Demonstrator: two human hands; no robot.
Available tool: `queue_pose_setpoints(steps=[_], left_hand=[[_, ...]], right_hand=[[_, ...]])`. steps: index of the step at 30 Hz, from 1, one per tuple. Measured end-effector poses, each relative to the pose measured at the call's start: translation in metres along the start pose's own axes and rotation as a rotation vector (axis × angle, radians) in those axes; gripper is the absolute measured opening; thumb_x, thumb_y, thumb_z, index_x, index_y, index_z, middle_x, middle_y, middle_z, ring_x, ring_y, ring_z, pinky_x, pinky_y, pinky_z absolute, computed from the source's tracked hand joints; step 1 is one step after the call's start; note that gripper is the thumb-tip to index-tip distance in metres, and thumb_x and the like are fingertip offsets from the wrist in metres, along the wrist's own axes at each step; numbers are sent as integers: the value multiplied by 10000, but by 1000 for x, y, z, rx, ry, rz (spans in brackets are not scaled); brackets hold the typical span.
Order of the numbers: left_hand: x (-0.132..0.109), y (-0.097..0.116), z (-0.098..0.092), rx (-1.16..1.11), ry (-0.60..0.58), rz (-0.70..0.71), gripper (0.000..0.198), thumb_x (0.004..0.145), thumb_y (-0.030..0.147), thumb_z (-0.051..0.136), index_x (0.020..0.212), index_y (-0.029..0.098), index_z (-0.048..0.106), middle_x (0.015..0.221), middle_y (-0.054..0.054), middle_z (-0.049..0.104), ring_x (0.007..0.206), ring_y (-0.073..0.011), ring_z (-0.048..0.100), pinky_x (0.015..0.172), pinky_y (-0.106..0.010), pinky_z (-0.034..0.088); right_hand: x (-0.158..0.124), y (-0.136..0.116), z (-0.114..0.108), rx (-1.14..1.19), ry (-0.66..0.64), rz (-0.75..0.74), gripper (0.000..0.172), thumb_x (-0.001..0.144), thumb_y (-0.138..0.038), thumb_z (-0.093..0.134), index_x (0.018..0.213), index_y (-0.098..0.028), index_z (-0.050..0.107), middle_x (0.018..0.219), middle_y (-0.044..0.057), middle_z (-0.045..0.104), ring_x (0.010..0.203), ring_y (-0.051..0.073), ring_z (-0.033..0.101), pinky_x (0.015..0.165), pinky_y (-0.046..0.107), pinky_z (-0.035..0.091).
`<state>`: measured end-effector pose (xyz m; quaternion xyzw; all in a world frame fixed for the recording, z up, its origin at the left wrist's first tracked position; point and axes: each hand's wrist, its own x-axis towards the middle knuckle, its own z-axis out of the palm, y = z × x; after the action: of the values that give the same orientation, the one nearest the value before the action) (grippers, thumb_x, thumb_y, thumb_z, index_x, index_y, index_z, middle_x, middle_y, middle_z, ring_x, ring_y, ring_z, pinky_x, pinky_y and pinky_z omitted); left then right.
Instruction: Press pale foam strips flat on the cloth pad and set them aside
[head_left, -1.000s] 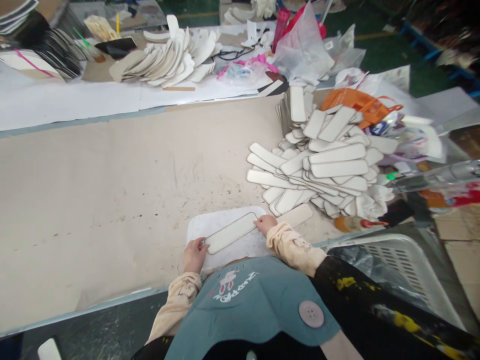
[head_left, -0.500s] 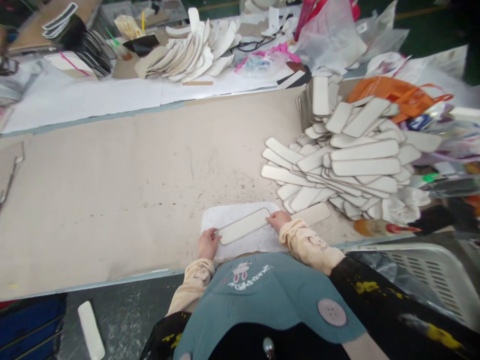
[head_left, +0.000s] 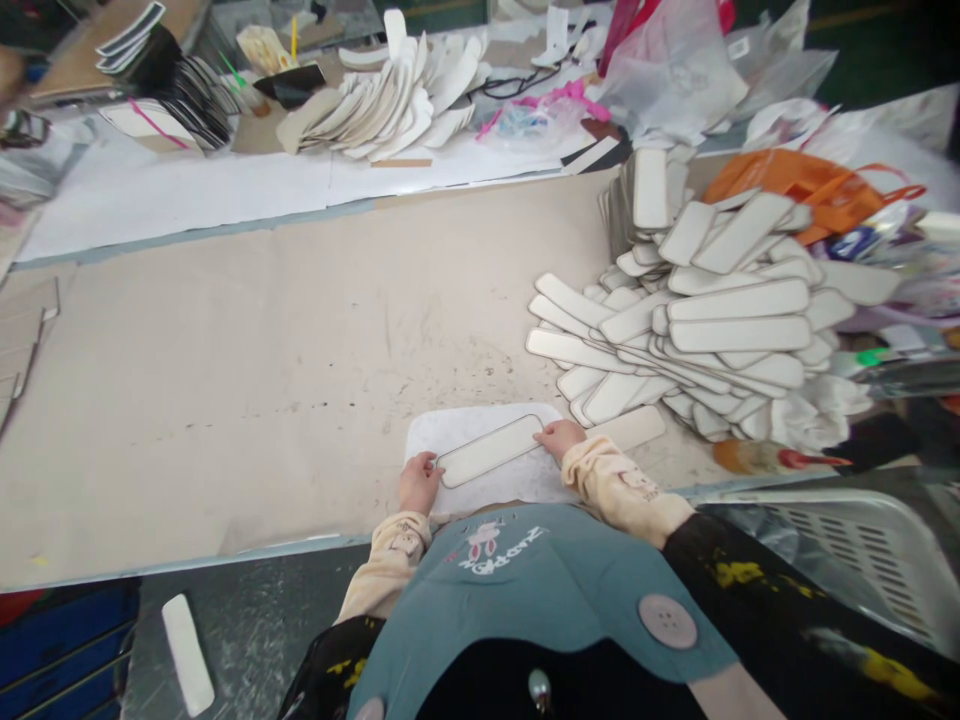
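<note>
A long cream-white strip [head_left: 491,452] with rounded corners and a dark edge lies slanted over a white rounded sheet [head_left: 431,428] at the table's near edge. My left hand [head_left: 420,484] pinches its left end, fingers closed. At the strip's upper right end, my right hand [head_left: 561,438] grips the corner between thumb and fingers. Just beyond my right hand a plain beige strip [head_left: 634,428] lies on the table, partly covered by the hand and sleeve.
A loose pile of similar strips [head_left: 739,335] covers the table's right side. Near it lie a bottle with a red tip [head_left: 750,457] and an orange bag [head_left: 795,185]. A grey plastic basket [head_left: 892,550] stands below right. Curved white pieces [head_left: 390,105] are heaped at the back.
The whole view has shifted slightly to the right. Both hands keep their hold on the strip, which stays in nearly the same place on the white sheet.
</note>
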<state>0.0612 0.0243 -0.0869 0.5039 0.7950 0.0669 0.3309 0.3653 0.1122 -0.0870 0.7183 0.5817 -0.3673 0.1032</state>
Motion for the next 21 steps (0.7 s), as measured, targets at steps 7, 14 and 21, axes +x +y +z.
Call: queue_pose_setpoints(steps=[7, 14, 21], left_hand=[[5, -6, 4, 23, -13, -13, 286, 701, 311, 585, 967, 205, 578, 812, -10, 585, 717, -131, 558, 727, -265, 420], [6, -1, 1, 58, -24, -31, 279, 705, 317, 576, 953, 190, 583, 812, -17, 594, 731, -135, 564, 717, -261, 422], [6, 3, 0, 75, -43, -44, 254, 706, 313, 577, 925, 185, 596, 823, -31, 608, 756, -148, 573, 734, -272, 428]], right_hand=[[0, -3, -3, -31, 12, -18, 257, 734, -419, 591, 720, -186, 699, 731, 55, 668, 730, 181, 584, 603, 254, 355], [-12, -3, -12, 14, -43, -91, 309, 780, -429, 559, 827, -148, 679, 814, 94, 659, 754, 196, 564, 647, 274, 387], [-13, -6, -15, -9, -25, -108, 312, 798, -427, 547, 838, -142, 670, 841, 92, 653, 794, 195, 559, 681, 270, 391]])
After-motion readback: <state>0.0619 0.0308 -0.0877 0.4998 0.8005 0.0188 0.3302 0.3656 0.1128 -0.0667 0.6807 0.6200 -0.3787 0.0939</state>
